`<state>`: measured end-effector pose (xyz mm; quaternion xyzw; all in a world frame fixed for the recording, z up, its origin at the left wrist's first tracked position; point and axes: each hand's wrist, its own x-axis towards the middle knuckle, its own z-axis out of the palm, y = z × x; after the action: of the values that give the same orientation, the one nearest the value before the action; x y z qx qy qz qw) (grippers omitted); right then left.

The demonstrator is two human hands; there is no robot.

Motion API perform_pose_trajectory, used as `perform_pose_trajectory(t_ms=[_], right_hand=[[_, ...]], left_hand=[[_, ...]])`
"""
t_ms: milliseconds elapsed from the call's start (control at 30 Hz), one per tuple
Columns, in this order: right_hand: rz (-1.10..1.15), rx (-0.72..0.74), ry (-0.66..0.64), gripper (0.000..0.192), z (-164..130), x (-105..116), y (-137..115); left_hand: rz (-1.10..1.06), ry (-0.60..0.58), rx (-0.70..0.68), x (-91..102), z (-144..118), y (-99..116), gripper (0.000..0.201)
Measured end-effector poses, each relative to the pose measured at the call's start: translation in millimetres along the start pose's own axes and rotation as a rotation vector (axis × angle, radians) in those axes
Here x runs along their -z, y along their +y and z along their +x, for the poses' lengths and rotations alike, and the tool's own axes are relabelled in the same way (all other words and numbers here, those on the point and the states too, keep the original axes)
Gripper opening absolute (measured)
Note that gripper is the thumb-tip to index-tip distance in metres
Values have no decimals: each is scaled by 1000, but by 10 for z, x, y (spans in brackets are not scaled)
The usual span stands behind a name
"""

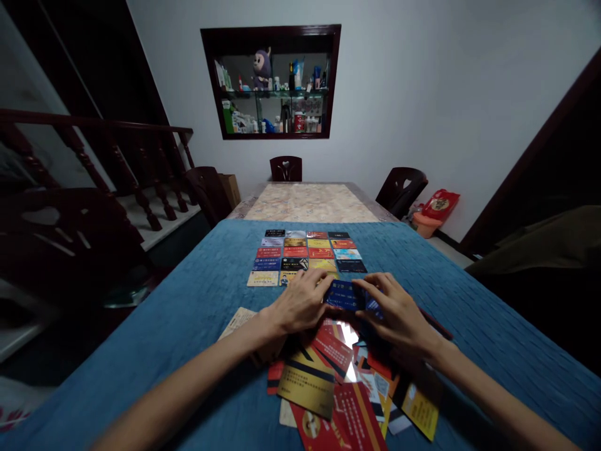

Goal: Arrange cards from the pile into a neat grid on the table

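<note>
Railing [117, 156]: dark wood, far left of both hands, beyond the table edge.
Cloth [188, 313]: blue, covers the near part of the table; the far part shows a pale patterned top.
Left hand [300, 304]: palm down, fingers spread forward; its fingertips touch the left end of the blue card. Grip narrow, pinching that end.
Tan card [237, 322]: lies flat on the cloth just left of the left wrist, partly under the forearm.
Grid [305, 257]: cards in neat rows and columns, just ahead of both hands; its near row is partly covered by the left fingers.
Blue card [345, 294]: dark blue, held between the two hands, just above the pile and just short of the grid.
Pile [338, 382]: loose overlapping cards, red, gold and white, below and behind both hands, between the forearms.
Right hand [399, 310]: palm down, fingers bent toward the left; fingertips on the right end of the blue card. Grip narrow, closed on that end.
Chairs [401, 188]: dark, at the far end and right side of the table, well ahead of the hands.
Niche [272, 81]: wall recess with shelves of bottles and a plush toy, high above the hands.
</note>
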<state>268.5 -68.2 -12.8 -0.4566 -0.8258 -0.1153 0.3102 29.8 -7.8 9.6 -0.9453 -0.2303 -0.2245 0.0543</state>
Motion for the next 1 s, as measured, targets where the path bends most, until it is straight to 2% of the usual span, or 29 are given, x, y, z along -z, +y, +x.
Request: perform_pose_trajectory(t_ms=[200, 400, 700, 1000], right_hand=[[77, 21, -52, 46, 321, -228, -120], [142, 21, -144, 46, 688, -498, -242], [144, -8, -183, 41, 1269, -1020, -306], [97, -65, -320, 40, 1693, -1329, -375]], left_hand=[[-73, -41, 57, 153, -186, -287, 49], [-119, -52, 136, 226, -386, -657, 50], [-76, -94, 291, 332, -540, -1165, 42], [-77, -191, 451, 260, -608, -1604, 38]])
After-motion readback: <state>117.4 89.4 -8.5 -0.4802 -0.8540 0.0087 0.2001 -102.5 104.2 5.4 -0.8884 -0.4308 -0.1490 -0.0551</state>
